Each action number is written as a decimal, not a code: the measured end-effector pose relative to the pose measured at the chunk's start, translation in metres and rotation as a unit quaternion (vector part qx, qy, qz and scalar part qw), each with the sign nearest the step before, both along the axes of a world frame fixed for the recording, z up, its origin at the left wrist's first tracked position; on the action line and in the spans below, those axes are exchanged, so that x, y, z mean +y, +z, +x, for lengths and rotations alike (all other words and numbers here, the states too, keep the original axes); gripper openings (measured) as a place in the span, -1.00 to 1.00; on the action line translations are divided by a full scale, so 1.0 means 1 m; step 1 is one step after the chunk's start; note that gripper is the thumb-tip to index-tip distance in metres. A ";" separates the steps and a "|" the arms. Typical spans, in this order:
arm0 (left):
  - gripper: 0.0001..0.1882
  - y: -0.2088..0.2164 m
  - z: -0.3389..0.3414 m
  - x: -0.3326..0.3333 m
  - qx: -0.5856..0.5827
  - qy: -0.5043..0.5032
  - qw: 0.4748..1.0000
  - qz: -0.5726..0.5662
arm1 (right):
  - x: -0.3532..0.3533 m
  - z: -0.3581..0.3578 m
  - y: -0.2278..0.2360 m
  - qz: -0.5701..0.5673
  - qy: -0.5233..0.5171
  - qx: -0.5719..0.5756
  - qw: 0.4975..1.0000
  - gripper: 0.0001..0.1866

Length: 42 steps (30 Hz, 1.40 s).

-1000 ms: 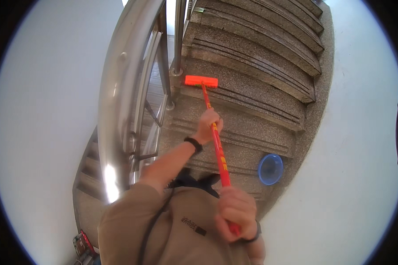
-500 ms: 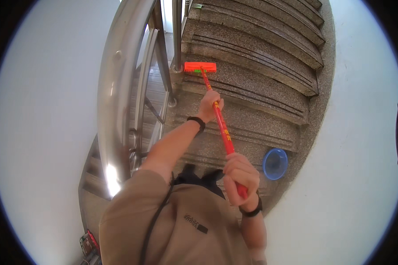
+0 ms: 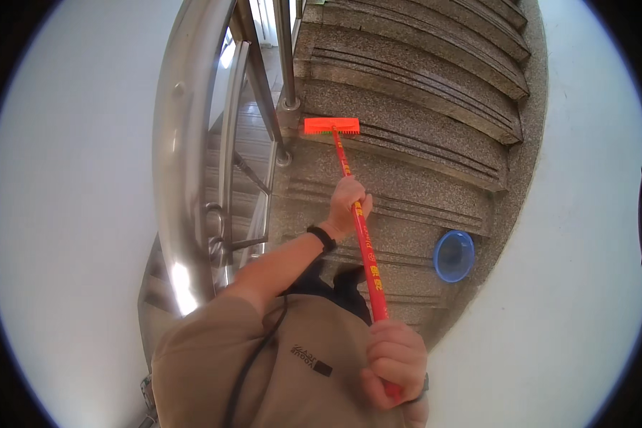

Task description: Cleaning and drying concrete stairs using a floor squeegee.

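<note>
Head view: the left hand (image 3: 348, 203) is closed around the middle of the red broom handle (image 3: 360, 235) and the right hand (image 3: 394, 360) around its near end, a spread that steers the orange broom head (image 3: 332, 126) resting on a far granite step (image 3: 421, 153). A blue basin (image 3: 454, 255) sits on a step to the right.

brooms: 1 (image 3: 357, 221) | basins: 1 (image 3: 454, 255) (blue) | hands: 2 (image 3: 349, 203) | wristbands: 1 (image 3: 322, 237)
</note>
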<state>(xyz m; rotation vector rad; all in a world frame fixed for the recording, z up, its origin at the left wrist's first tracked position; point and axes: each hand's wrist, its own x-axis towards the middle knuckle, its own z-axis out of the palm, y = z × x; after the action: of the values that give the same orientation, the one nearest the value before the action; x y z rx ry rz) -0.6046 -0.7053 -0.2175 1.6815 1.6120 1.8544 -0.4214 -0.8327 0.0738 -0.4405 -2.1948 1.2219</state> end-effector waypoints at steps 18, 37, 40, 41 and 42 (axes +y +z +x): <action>-0.73 -0.024 -0.035 0.056 0.102 -0.140 0.983 -0.064 | 0.044 0.005 -0.073 0.056 -0.041 0.079 0.994 -0.84; -0.75 -0.046 -0.005 0.049 -0.044 -0.197 0.954 -0.223 | 0.048 0.050 -0.066 0.056 -0.021 0.147 0.987 -0.77; -0.72 -0.048 -0.008 0.059 -0.025 -0.191 0.960 -0.202 | 0.052 0.053 -0.075 0.054 -0.038 0.148 0.987 -0.77; -0.72 -0.045 -0.006 0.061 -0.028 -0.191 0.961 -0.199 | 0.055 0.056 -0.076 0.047 -0.042 0.151 0.987 -0.78; -0.76 -0.040 -0.002 0.062 0.076 -0.173 0.974 -0.125 | 0.057 0.059 -0.075 0.047 -0.041 0.141 0.988 -0.78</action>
<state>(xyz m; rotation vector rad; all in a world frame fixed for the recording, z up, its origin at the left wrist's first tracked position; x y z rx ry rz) -0.6065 -0.6436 -0.2574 1.8804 1.4201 1.3299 -0.3628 -0.7761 -0.0016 -0.2960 -1.9625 1.0610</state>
